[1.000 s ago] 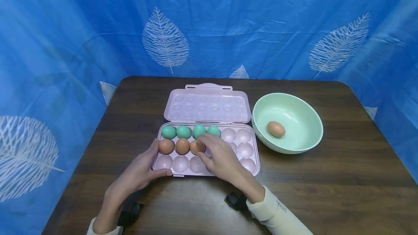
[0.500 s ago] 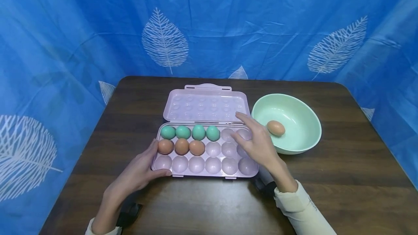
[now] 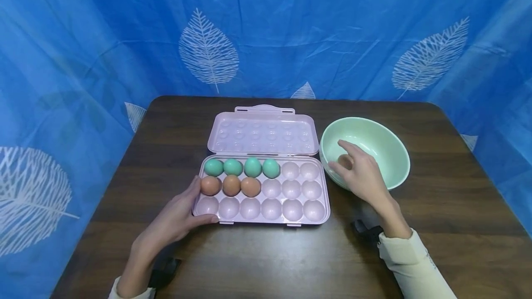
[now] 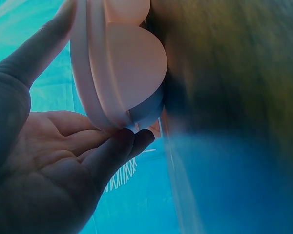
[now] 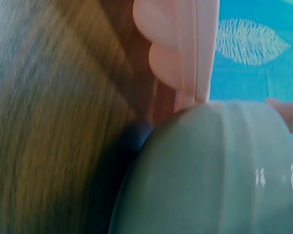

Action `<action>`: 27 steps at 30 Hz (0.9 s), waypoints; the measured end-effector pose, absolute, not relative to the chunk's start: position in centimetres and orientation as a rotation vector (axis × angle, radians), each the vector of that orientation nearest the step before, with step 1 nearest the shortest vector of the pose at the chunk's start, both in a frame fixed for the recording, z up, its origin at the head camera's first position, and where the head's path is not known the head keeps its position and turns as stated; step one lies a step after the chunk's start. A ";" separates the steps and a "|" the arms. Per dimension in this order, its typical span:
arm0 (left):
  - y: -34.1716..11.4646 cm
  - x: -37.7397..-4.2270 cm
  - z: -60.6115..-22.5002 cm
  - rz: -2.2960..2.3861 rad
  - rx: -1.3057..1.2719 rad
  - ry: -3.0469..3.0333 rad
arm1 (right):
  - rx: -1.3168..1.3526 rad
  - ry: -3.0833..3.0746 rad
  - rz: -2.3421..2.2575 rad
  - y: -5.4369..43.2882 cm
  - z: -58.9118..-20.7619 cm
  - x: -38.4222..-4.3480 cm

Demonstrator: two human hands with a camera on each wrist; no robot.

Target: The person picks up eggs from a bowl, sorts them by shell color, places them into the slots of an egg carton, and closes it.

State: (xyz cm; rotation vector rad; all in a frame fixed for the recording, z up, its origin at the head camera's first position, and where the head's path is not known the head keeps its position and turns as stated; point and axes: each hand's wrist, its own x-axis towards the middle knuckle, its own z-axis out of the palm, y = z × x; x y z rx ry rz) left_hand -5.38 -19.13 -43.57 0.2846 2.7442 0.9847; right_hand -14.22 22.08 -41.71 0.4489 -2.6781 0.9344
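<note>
My left hand (image 3: 176,213) grips the left front corner of a pink plastic egg carton (image 3: 262,218), whose lid is laid back. In the left wrist view, thumb and fingers lie around the rim of the carton (image 4: 132,66). Several green eggs (image 3: 253,167) fill part of the back row; three brown eggs (image 3: 231,185) sit in the middle row. My right hand (image 3: 365,174) reaches over the near left rim of a light green bowl (image 3: 392,153), thumb and fingers spread. Between them shows a brown egg (image 3: 345,161) lying in the bowl, partly covered by the hand.
The open lid (image 3: 262,133) lies flat behind the carton, close to the bowl's left side. All stand on a dark wooden table (image 3: 440,188). A blue curtain (image 3: 307,36) with white leaf prints hangs behind and at both sides.
My right hand has let go of the third brown egg in the middle row and moved right, over the bowl. My left hand has stayed at the carton's corner.
</note>
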 end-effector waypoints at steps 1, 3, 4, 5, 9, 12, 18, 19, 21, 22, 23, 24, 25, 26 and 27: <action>-19.1 -5.4 -43.6 0.985 0.280 2.744 | 0.450 -2.682 0.930 22.4 -41.7 -14.3; -19.1 -5.4 -43.6 0.981 0.273 2.743 | 0.451 -2.689 0.926 22.9 -41.9 -14.5; -19.1 -5.4 -43.7 0.979 0.276 2.745 | 0.447 -2.699 0.923 23.1 -41.9 -14.6; -19.0 -5.4 -43.7 0.977 0.274 2.745 | 0.438 -2.714 0.921 23.2 -42.0 -14.7; -18.9 -5.5 -43.8 0.984 0.262 2.732 | 0.383 -2.826 0.890 23.7 -41.9 -14.9; -18.9 -5.5 -43.8 0.996 0.255 2.722 | 0.356 -2.941 0.854 23.8 -41.8 -15.1; -18.9 -5.5 -43.8 0.999 0.247 2.717 | 0.406 -3.077 0.815 23.9 -41.7 -15.8; -18.9 -5.5 -43.7 1.003 0.247 2.716 | 0.416 -3.096 0.810 23.9 -41.7 -15.9; -18.9 -5.4 -43.7 1.009 0.253 2.717 | 0.418 -3.132 0.803 24.0 -41.7 -16.1; -18.9 -5.4 -43.7 1.013 0.256 2.719 | 0.416 -3.146 0.799 24.0 -41.7 -16.1; -18.9 -5.4 -43.6 1.016 0.261 2.720 | 0.411 -3.158 0.799 24.0 -41.7 -16.2; -18.9 -5.4 -43.6 1.019 0.266 2.722 | 0.402 -3.167 0.799 24.0 -41.7 -16.2; -18.9 -5.4 -43.6 1.020 0.270 2.724 | 0.391 -3.169 0.800 24.0 -41.7 -16.2; -18.9 -5.4 -43.6 1.020 0.274 2.728 | 0.379 -3.169 0.805 24.0 -41.7 -16.2; -18.9 -5.4 -43.6 1.020 0.277 2.731 | 0.367 -3.166 0.809 24.0 -41.7 -16.2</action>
